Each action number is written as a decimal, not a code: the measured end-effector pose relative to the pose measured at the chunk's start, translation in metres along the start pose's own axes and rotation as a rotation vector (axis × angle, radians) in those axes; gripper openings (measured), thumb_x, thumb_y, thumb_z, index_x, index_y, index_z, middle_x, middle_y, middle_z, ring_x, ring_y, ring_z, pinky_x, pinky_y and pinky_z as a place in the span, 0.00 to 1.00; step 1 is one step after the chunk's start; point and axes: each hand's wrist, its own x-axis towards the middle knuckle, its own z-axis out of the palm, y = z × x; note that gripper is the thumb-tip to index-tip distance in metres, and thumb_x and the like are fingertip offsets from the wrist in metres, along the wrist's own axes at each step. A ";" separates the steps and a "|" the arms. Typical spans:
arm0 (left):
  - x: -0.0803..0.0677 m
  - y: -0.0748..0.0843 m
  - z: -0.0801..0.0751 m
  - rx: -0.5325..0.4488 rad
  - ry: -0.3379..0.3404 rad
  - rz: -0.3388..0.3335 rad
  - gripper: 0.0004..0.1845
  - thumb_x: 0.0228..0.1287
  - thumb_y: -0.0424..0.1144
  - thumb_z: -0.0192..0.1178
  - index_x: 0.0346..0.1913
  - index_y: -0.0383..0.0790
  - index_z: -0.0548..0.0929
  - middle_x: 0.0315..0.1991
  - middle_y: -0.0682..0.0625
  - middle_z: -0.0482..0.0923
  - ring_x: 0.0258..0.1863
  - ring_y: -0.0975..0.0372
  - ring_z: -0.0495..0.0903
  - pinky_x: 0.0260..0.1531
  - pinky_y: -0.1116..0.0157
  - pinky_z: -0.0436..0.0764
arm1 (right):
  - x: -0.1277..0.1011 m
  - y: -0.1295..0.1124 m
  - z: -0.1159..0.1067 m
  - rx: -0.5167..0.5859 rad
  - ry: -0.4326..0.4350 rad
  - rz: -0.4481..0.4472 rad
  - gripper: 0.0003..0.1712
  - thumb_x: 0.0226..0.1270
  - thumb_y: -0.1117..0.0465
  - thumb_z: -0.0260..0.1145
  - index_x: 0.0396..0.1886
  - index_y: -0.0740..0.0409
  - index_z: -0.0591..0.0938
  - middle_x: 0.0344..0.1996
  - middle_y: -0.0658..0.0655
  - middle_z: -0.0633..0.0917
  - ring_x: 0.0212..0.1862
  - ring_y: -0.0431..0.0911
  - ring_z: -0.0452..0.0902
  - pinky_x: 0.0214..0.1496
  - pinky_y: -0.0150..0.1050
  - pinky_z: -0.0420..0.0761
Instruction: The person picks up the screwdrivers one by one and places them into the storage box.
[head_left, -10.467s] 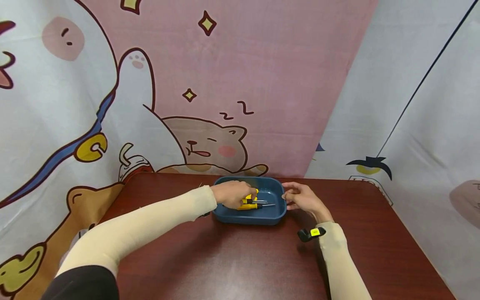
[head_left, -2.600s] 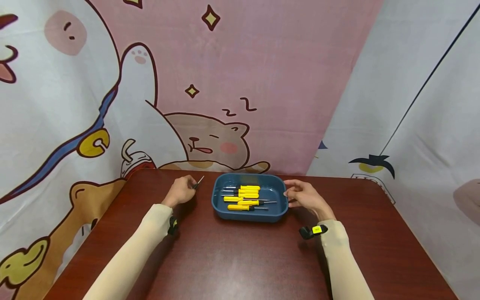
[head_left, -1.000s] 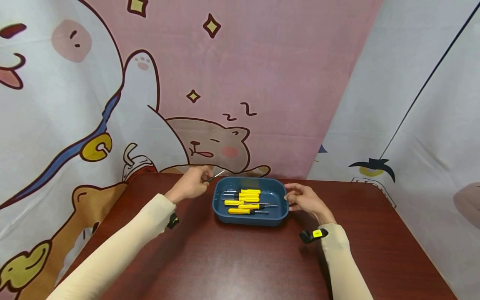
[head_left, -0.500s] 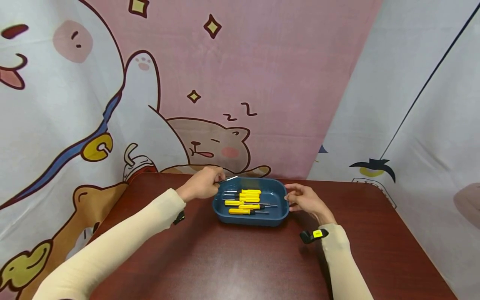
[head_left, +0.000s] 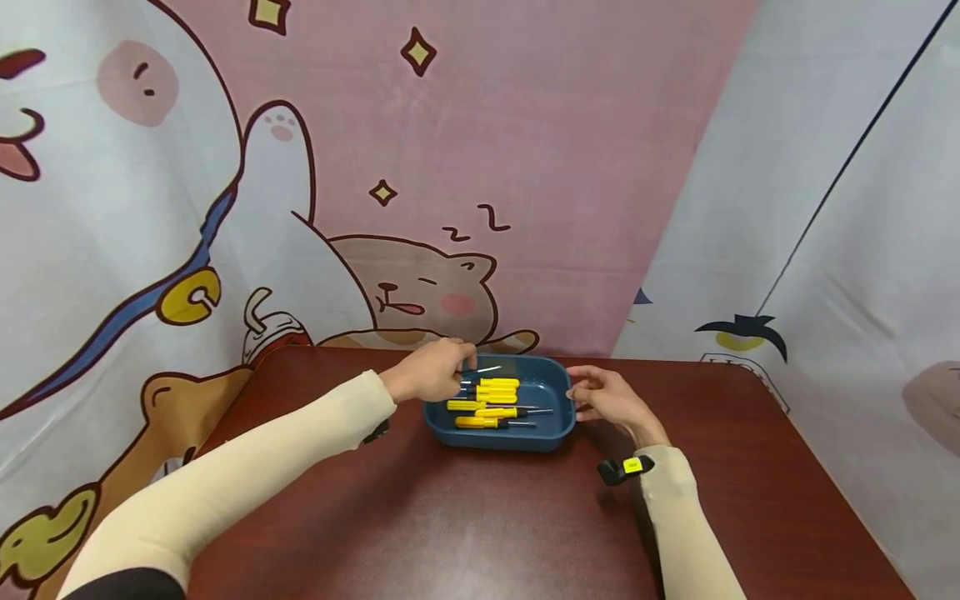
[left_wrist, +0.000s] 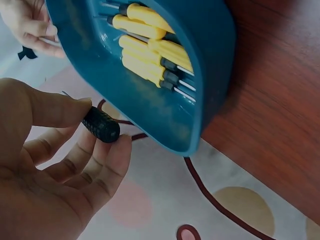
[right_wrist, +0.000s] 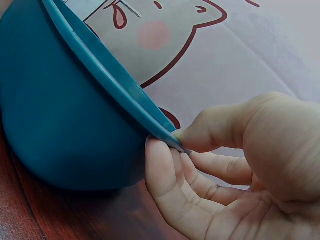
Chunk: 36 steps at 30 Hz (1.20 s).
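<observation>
My left hand (head_left: 431, 371) reaches over the back left of a blue plastic tray (head_left: 495, 442). Between thumb and fingers it holds a screwdriver (left_wrist: 102, 125) with a ridged black handle; in the head view its thin metal shaft points right, above the tray. Several yellow-handled screwdrivers (head_left: 480, 422) lie side by side inside, with shafts pointing both left and right. At the tray's right end, my right hand (head_left: 611, 402) pinches the rim (right_wrist: 167, 132), thumb on top and fingers against the outer wall.
The tray stands on a dark red-brown wooden table (head_left: 480, 525), near its back edge. Right behind hangs a cartoon-printed cloth (head_left: 570, 167). A dark wrist device with a yellow label (head_left: 632, 465) sits on the right wrist.
Over the last second my left hand has carried the black-handled screwdriver rightward, from beside the tray to over its back left part. My right hand has stayed at the rim.
</observation>
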 end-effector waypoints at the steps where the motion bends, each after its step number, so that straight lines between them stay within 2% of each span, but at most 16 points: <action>1: 0.002 0.002 0.000 0.000 -0.013 0.004 0.19 0.61 0.25 0.56 0.54 0.39 0.82 0.42 0.48 0.78 0.27 0.62 0.69 0.29 0.66 0.74 | 0.000 0.000 0.000 -0.003 -0.002 -0.005 0.30 0.71 0.68 0.65 0.72 0.64 0.70 0.45 0.66 0.84 0.35 0.46 0.84 0.40 0.42 0.90; 6: 0.012 0.015 0.003 0.020 -0.056 0.041 0.20 0.62 0.25 0.58 0.56 0.39 0.82 0.47 0.45 0.81 0.28 0.62 0.71 0.29 0.68 0.73 | -0.001 -0.001 -0.001 -0.004 -0.003 -0.010 0.31 0.72 0.68 0.65 0.72 0.65 0.70 0.46 0.67 0.84 0.35 0.46 0.83 0.41 0.44 0.91; 10: 0.021 0.024 0.006 0.029 -0.083 0.081 0.19 0.62 0.25 0.59 0.55 0.40 0.83 0.47 0.46 0.82 0.30 0.62 0.73 0.31 0.69 0.75 | -0.001 0.000 -0.002 -0.003 -0.003 -0.004 0.31 0.72 0.68 0.65 0.72 0.65 0.70 0.45 0.66 0.84 0.35 0.46 0.83 0.42 0.46 0.91; 16: 0.033 0.036 0.014 0.057 -0.158 0.139 0.19 0.63 0.26 0.60 0.57 0.42 0.83 0.54 0.48 0.83 0.34 0.63 0.76 0.36 0.71 0.79 | -0.001 0.001 -0.002 0.004 -0.011 -0.010 0.30 0.73 0.67 0.64 0.72 0.65 0.70 0.46 0.67 0.84 0.35 0.46 0.84 0.41 0.45 0.91; 20: 0.043 0.041 0.020 0.077 -0.200 0.177 0.18 0.63 0.28 0.62 0.56 0.42 0.84 0.52 0.49 0.84 0.32 0.63 0.76 0.34 0.71 0.79 | -0.001 0.000 -0.001 0.017 -0.014 -0.011 0.30 0.72 0.68 0.64 0.72 0.65 0.70 0.47 0.69 0.84 0.34 0.46 0.83 0.38 0.41 0.90; 25: 0.054 0.045 0.029 0.114 -0.235 0.210 0.17 0.64 0.31 0.65 0.55 0.43 0.83 0.50 0.50 0.83 0.31 0.63 0.77 0.36 0.71 0.80 | 0.000 0.000 -0.001 0.016 -0.015 -0.010 0.29 0.73 0.68 0.63 0.72 0.65 0.70 0.46 0.69 0.83 0.34 0.46 0.83 0.39 0.42 0.90; 32: 0.062 0.050 0.038 0.134 -0.309 0.216 0.18 0.65 0.29 0.63 0.57 0.45 0.82 0.52 0.49 0.83 0.22 0.63 0.73 0.26 0.72 0.76 | 0.001 0.001 0.000 0.012 -0.024 -0.013 0.30 0.73 0.68 0.63 0.72 0.65 0.69 0.48 0.71 0.83 0.36 0.47 0.84 0.39 0.42 0.90; 36: 0.067 0.051 0.043 0.144 -0.327 0.231 0.19 0.64 0.28 0.64 0.57 0.44 0.82 0.51 0.49 0.84 0.23 0.64 0.74 0.24 0.72 0.75 | 0.000 0.001 0.000 0.017 -0.022 -0.017 0.29 0.73 0.68 0.62 0.72 0.65 0.69 0.49 0.73 0.82 0.36 0.47 0.84 0.39 0.41 0.90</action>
